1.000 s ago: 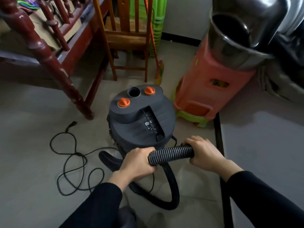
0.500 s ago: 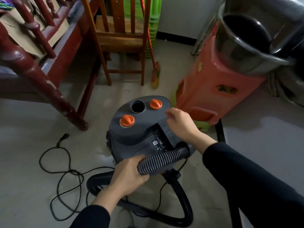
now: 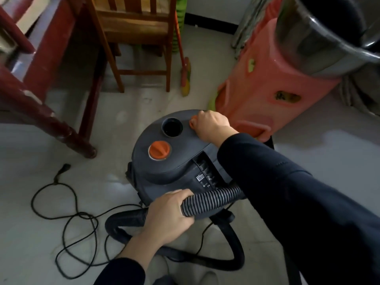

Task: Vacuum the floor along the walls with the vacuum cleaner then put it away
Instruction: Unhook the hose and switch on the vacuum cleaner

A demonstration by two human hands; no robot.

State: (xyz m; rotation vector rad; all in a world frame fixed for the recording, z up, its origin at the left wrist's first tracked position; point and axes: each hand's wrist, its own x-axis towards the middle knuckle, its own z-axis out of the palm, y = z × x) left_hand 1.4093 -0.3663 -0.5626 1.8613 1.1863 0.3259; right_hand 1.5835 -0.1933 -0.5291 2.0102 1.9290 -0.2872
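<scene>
Since half a second ago the right hand (image 3: pixel 211 125) has gone from hovering over the lid to settling on the orange knob (image 3: pixel 192 122) at the lid's upper right edge, while the left hand (image 3: pixel 170 214) keeps its hold on the hose (image 3: pixel 213 199). The right fingers (image 3: pixel 199 119) are curled over that knob, hiding most of it, and the dark sleeve (image 3: pixel 287 192) crosses the right side of the machine. The left fingers (image 3: pixel 183 219) are wrapped around the ribbed grey end of the hose, thumb on top, just below the lid. The vacuum cleaner (image 3: pixel 176 163), a dark grey drum, stands on the pale floor (image 3: pixel 41 153) in the middle of the frame. Its lid carries a second orange knob (image 3: pixel 159 150) to the lower left and an open round port (image 3: pixel 172 127) between the two knobs. The rest of the hose loops in a black curve on the floor along the bottom of the frame. The power cord (image 3: pixel 82 217) lies in loose coils at lower left, its plug (image 3: pixel 62 170) lying free. At upper centre stands a wooden chair (image 3: pixel 139 36) with a red-handled broom (image 3: pixel 185 77) leaning beside it. A dark red table (image 3: pixel 47 112) fills the upper left. At upper right a stack of orange plastic stools (image 3: pixel 265 79) bears a metal basin (image 3: pixel 320 40).
</scene>
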